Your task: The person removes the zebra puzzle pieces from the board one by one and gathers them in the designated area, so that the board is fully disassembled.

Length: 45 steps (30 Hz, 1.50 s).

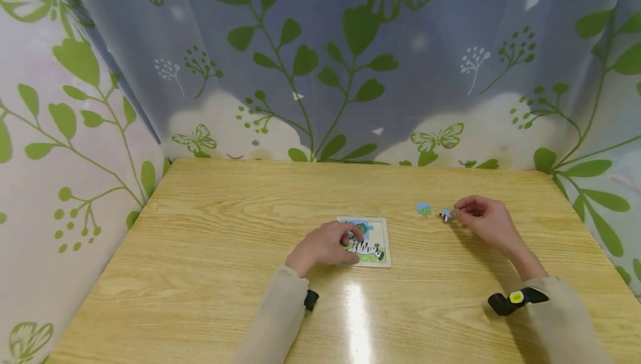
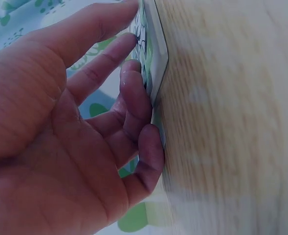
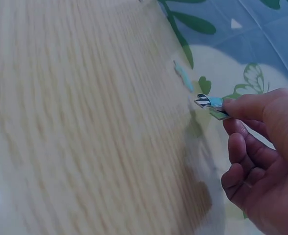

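Note:
A square zebra puzzle board point(image 1: 373, 262) lies on the wooden table, its upper right part showing bare backing. Over its left side rests my left hand point(image 1: 328, 244), fingers bent loosely and touching the board; the left wrist view shows the fingertips at the board's edge point(image 2: 158, 54). To the right, my right hand point(image 1: 488, 222) pinches a small puzzle piece point(image 3: 202, 101) with black-and-white stripes, blue and green between thumb and finger, held above the table. Just left of that piece, a blue and green puzzle piece point(image 1: 423, 209) lies on the table.
The wooden table point(image 1: 225, 202) reaches back to a curtain point(image 1: 320, 74) printed with green leaves and butterflies, which also hangs along the left and right sides. Black straps with devices point(image 1: 516, 300) sit on both wrists.

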Available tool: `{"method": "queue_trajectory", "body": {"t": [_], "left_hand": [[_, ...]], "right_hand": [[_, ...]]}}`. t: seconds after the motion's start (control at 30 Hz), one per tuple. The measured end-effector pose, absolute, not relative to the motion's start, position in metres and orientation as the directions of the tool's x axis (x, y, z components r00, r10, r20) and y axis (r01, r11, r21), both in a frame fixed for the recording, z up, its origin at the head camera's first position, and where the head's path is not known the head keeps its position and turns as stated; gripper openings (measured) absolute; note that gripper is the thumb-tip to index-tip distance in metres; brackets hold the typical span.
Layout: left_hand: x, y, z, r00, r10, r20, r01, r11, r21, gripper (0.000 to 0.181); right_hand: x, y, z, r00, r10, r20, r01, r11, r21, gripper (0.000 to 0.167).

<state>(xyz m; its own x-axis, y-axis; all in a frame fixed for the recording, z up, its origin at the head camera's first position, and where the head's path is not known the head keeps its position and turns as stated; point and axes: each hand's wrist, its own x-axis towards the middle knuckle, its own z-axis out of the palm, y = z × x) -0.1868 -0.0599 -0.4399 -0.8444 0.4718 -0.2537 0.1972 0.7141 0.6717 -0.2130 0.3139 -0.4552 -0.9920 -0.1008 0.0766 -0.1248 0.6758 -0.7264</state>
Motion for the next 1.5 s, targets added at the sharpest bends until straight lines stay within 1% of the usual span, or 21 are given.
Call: {"method": "queue_trajectory", "body": {"t": [0.17,0.47,0.9,1.17,1.37,1.5], "left_hand": [[-0.188,-0.059,-0.441,-0.844,0.469,-0.259,0.197,0.721,0.665,0.031],[-0.189,-0.059,-0.439,-0.842,0.465,-0.273,0.168,0.706,0.688,0.030],[-0.189,-0.061,-0.438,-0.833,0.474,-0.285,0.151,0.691,0.707,0.030],[-0.190,-0.061,-0.438,-0.826,0.485,-0.288,0.144,0.675,0.724,0.029],[-0.191,-0.061,-0.439,-0.829,0.482,-0.285,0.149,0.680,0.718,0.029],[-0.192,-0.060,-0.440,-0.830,0.484,-0.278,0.170,0.693,0.701,0.030]], "right_hand": [[-0.218,0.317,-0.460,-0.992,-0.085,0.090,-0.123,0.716,-0.687,0.025],[-0.230,0.316,-0.462,-0.988,-0.091,0.127,-0.150,0.783,-0.604,0.024],[-0.237,0.317,-0.468,-0.984,-0.095,0.152,-0.168,0.789,-0.592,0.021],[-0.226,0.305,-0.463,-0.975,-0.097,0.198,-0.199,0.772,-0.604,0.021],[-0.208,0.278,-0.452,-0.976,-0.162,0.146,-0.218,0.732,-0.646,0.024],[-0.200,0.262,-0.453,-0.966,-0.212,0.149,-0.257,0.713,-0.652,0.018]]}}
